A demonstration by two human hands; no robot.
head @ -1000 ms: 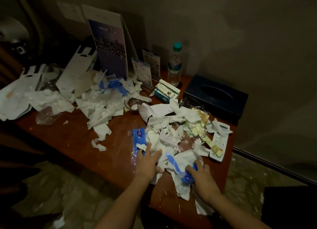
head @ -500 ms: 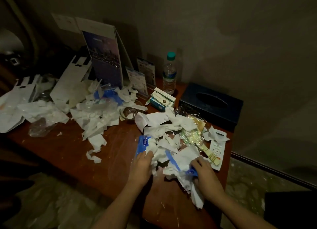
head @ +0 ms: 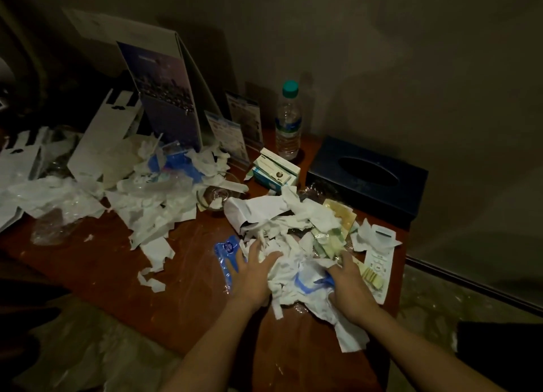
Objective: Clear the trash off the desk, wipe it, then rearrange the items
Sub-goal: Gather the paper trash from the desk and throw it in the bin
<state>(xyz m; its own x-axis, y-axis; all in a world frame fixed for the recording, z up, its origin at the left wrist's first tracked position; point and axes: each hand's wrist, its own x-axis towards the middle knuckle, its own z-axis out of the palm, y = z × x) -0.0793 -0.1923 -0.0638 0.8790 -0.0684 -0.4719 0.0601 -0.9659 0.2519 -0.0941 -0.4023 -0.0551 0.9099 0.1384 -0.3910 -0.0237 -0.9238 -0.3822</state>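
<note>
Torn white paper and wrappers [head: 293, 233] lie heaped on the right part of the reddish wooden desk [head: 188, 274]. My left hand [head: 252, 274] lies on the heap's left side with fingers spread, partly over a blue plastic wrapper [head: 224, 252]. My right hand [head: 349, 286] is at the heap's right side, its fingers curled into crumpled paper with blue plastic in it. Between the two hands the paper is bunched up. A second heap of torn paper [head: 152, 203] covers the desk's middle and left.
A white remote [head: 379, 259] lies beside my right hand, near the desk's right edge. Behind it are a dark tissue box [head: 367, 177], a water bottle [head: 288, 124], small boxes [head: 276, 171], a glass dish [head: 217, 194], standing brochures [head: 164, 97] and white paper bags [head: 102, 136].
Both hands have pushed farther up into the right heap and drawn it together. My left hand has spread out over the paper and the blue wrapper.
</note>
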